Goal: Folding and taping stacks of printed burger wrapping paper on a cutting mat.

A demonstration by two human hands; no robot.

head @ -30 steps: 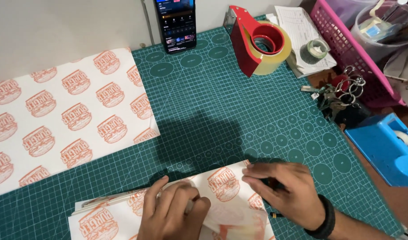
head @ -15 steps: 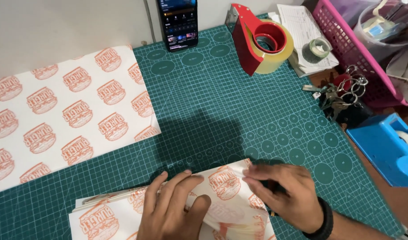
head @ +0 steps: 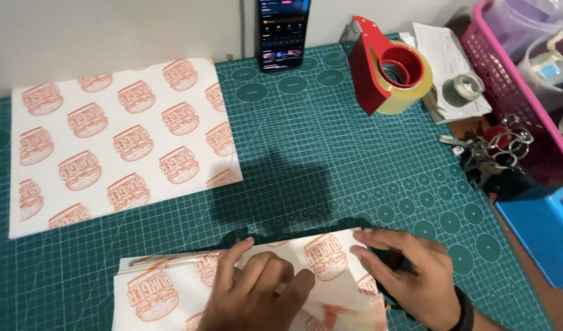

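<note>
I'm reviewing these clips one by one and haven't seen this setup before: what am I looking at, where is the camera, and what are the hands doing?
There is no machine here. A person wears a camera on the head, so the one view looks down at their own hands over a green cutting mat. The left hand presses flat on a folded stack of white paper with orange burger prints. The right hand rests on the stack's right edge, over something dark that I cannot make out. A loose printed sheet lies at upper left. Further back stand a phone, a red tape dispenser, a small tape roll, keys, a pink basket and a blue box.
</note>
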